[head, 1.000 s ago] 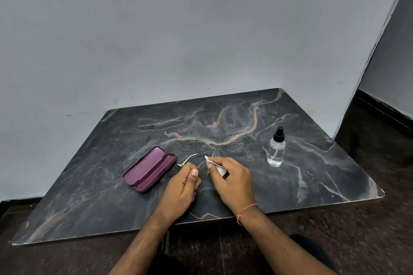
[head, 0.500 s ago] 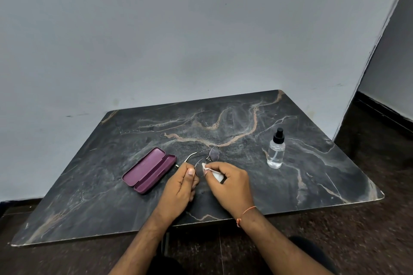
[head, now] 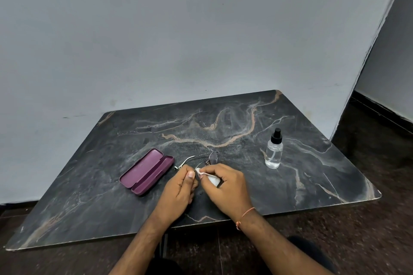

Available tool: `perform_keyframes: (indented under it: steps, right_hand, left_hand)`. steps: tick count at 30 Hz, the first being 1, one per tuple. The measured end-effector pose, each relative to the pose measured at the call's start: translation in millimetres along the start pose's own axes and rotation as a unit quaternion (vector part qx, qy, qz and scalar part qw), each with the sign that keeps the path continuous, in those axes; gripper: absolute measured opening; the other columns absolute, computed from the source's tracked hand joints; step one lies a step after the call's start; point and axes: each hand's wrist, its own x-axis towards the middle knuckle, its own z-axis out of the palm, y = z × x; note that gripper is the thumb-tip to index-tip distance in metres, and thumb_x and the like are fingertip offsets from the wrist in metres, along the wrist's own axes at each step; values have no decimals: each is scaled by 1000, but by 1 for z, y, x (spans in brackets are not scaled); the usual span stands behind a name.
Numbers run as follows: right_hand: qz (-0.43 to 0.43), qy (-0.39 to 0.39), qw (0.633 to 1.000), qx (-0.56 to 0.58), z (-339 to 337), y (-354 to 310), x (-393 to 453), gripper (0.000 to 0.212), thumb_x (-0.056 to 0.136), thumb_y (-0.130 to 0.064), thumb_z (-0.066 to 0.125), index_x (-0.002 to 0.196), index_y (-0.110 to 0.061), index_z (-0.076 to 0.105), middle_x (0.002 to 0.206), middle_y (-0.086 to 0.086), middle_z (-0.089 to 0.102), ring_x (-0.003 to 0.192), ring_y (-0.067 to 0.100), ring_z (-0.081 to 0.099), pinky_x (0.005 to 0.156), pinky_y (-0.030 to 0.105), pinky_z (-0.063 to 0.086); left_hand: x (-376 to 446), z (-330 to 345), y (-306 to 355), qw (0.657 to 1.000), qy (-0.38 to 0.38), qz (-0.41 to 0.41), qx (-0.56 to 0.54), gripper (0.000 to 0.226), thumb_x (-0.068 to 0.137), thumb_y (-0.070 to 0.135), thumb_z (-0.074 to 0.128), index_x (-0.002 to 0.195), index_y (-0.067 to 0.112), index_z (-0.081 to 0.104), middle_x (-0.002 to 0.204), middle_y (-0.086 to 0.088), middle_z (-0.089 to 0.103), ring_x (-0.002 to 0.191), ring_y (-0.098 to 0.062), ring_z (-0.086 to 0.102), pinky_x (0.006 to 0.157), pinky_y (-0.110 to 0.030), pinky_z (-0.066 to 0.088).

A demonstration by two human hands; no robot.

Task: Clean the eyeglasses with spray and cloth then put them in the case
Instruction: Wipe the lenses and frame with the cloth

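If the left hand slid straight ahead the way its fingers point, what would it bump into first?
Probably the thin metal-framed eyeglasses, which the left hand already holds at its fingertips. Beyond them lies bare dark marble tabletop; the open maroon case sits off to its left. Depth is uncertain.

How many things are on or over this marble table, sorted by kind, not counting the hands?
Eyeglasses: 1, held over the table
Cleaning cloth: 1, white, in the right hand
Spray bottle: 1, clear with a black cap
Glasses case: 1, purple, lying open
Total: 4
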Motion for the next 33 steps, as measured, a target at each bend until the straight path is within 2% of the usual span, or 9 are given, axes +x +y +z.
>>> perform_keyframes:
  steps: [6, 9, 12, 16, 19, 21, 24, 28, 33]
  right_hand:
    - [83, 37, 995, -29, -1, 4, 6, 8, 92, -38, 78, 99, -35, 81, 92, -19, 78, 87, 2, 74, 76, 34, 61]
    - [65, 32, 997, -21, -1, 3, 6, 10, 94, -38, 78, 102, -35, 83, 93, -19, 77, 89, 2, 73, 75, 27, 59]
    - [29, 11, 999, 5, -2, 0, 4, 12, 94, -27, 80, 105, -30, 85, 96, -18, 77, 93, 2, 74, 79, 19, 57]
    - [-27, -13, 999, 13, -3, -3, -1, 15, 91, -20, 80, 105, -24, 86, 100, -15, 79, 94, 2, 76, 82, 27, 61]
    - [-36, -16, 999, 11, -2, -3, -2, 15, 90, -20, 80, 103, -24, 86, 99, -16, 80, 93, 1, 76, 80, 30, 62]
    - [-12, 2, 1000, 6, -1, -2, -1, 13, 91, -25, 80, 102, -27, 85, 98, -17, 79, 93, 0, 75, 81, 28, 62]
    - [44, 34, 998, -15, -1, 2, 4, 10, 93, -37, 78, 100, -32, 84, 93, -20, 78, 91, -2, 73, 77, 20, 57]
    - [62, 34, 997, -26, 0, 3, 6, 13, 93, -40, 75, 105, -36, 81, 92, -23, 75, 90, -3, 71, 74, 8, 48]
    - [21, 1, 1000, -6, -2, 1, 2, 11, 92, -30, 78, 101, -30, 84, 94, -19, 78, 91, 0, 74, 80, 21, 58]
  left_hand:
    - [-2, -1, -1, 1000, -19, 1, 20, 34, 118, 28, 37, 88, 14, 47, 71, 5, 46, 57, -17, 42, 54, -31, 39]
    - [-2, 0, 0, 1000, -17, 3, 16, 37, 114, 34, 38, 88, 10, 47, 71, 4, 47, 57, -18, 43, 54, -32, 39]
    - [-2, 0, 1, 1000, -12, 5, 8, 38, 113, 35, 39, 89, 6, 47, 69, 5, 47, 56, -17, 42, 53, -32, 39]
    - [-1, 0, -1, 1000, -2, 8, 9, 39, 115, 31, 40, 89, 4, 51, 66, 6, 48, 55, -15, 43, 53, -32, 39]
    - [-1, -1, -5, 1000, 3, 11, 15, 39, 116, 38, 41, 89, 13, 53, 64, 5, 49, 55, -11, 44, 53, -29, 40]
    - [-1, -1, -5, 1000, 0, 5, 6, 38, 111, 49, 40, 87, 22, 52, 66, 6, 48, 55, -14, 43, 53, -34, 40]
    - [-1, 0, -3, 1000, -8, 2, 5, 39, 108, 56, 39, 86, 26, 49, 67, 7, 46, 56, -16, 42, 54, -38, 39]
    - [-2, 1, -2, 1000, -10, 9, 7, 36, 112, 47, 40, 85, 25, 49, 68, 9, 46, 57, -14, 41, 54, -33, 40]
    - [-1, 1, -3, 1000, -5, 0, -8, 38, 116, 35, 38, 87, 12, 48, 66, 9, 46, 57, -14, 40, 52, -33, 38]
